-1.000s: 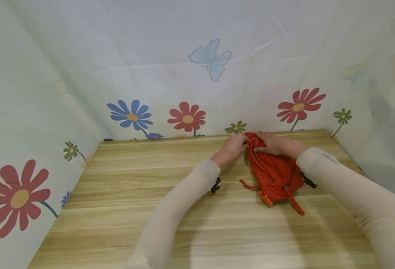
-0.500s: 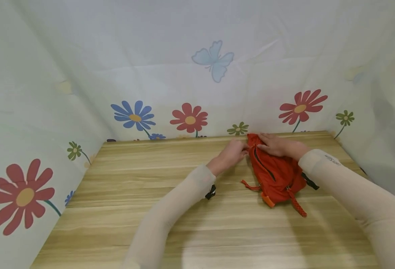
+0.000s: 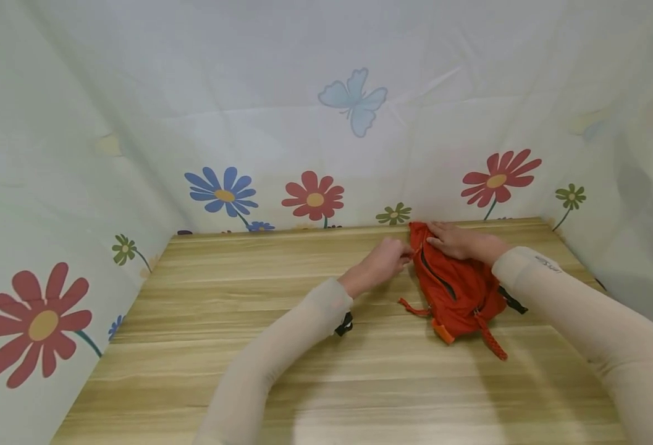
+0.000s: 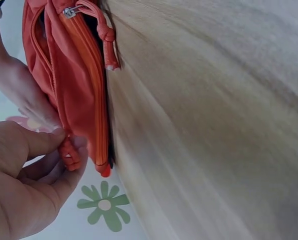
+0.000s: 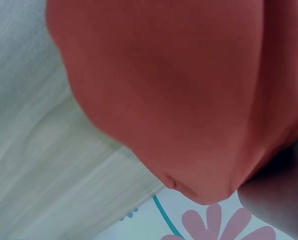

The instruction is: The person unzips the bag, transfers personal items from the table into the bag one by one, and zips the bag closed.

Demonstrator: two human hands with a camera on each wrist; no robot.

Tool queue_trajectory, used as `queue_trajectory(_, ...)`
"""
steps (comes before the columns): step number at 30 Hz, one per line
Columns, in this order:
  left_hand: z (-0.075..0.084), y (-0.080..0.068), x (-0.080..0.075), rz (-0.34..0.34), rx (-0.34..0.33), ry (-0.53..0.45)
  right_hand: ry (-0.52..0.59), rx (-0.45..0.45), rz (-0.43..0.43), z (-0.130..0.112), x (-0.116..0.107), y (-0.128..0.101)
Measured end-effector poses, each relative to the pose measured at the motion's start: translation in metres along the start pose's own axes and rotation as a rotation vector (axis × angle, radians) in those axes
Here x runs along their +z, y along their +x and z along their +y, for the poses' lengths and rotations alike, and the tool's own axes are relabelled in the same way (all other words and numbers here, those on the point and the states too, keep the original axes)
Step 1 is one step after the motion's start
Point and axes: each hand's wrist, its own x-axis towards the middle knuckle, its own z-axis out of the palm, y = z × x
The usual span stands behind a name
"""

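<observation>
A small red backpack (image 3: 455, 281) lies on the wooden table, with a dark zipper slit (image 3: 436, 272) along its front. My left hand (image 3: 379, 262) is at the bag's upper left edge; the left wrist view shows its thumb and fingers pinching a red cord zipper pull (image 4: 69, 154). My right hand (image 3: 459, 240) rests on the upper part of the backpack with fingers extended. Another cord pull (image 4: 106, 37) hangs from a metal slider on the orange side zipper (image 4: 89, 70). In the right wrist view red fabric (image 5: 174, 100) fills most of the picture.
Pale wood tabletop (image 3: 237, 290) extends left and in front of the bag. A white flower-print curtain (image 3: 259, 93) stands behind the far edge and along both sides. An orange tab (image 3: 443, 332) and a braided cord (image 3: 492, 339) stick out at the bag's near end.
My left hand has drawn a little toward me and left along the bag's edge. My right hand stays on the backpack, which has barely shifted.
</observation>
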Motion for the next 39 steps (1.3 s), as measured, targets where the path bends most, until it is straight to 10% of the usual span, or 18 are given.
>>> queue_trajectory(39, 0.039, -0.037, -0.014, -0.142, 0.141, 0.083, 0.058, -0.018, -0.114, 0.002, -0.012, 0.009)
